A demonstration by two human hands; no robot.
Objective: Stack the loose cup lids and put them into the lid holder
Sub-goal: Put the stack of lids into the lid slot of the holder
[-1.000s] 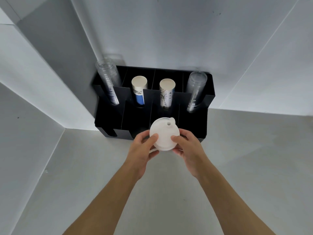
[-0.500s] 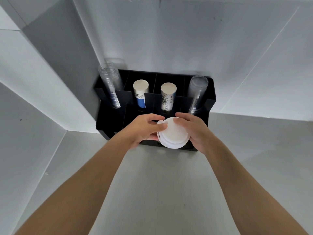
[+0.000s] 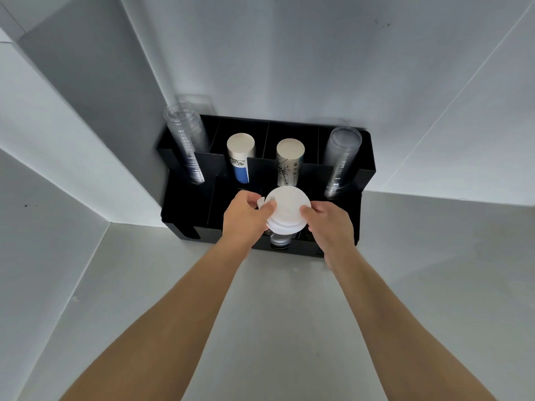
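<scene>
A stack of white cup lids (image 3: 288, 209) sits between both hands, over a front compartment of the black lid holder (image 3: 188, 215). My left hand (image 3: 246, 219) pinches the stack's left edge with thumb and fingers. My right hand (image 3: 331, 224) grips the right edge. The stack's lower part dips into the compartment, where it shows through the front slot as a grey shape (image 3: 280, 241).
In the holder's back row stand a clear cup stack (image 3: 185, 140) on the left, two paper cup stacks (image 3: 241, 157) (image 3: 289, 162) in the middle and a clear cup stack (image 3: 341, 160) on the right. White walls close in behind and at the left. The grey counter (image 3: 289, 314) spreads below.
Both hands have carried the lid stack forward from in front of the holder to above a front compartment, and it now sits lower into it.
</scene>
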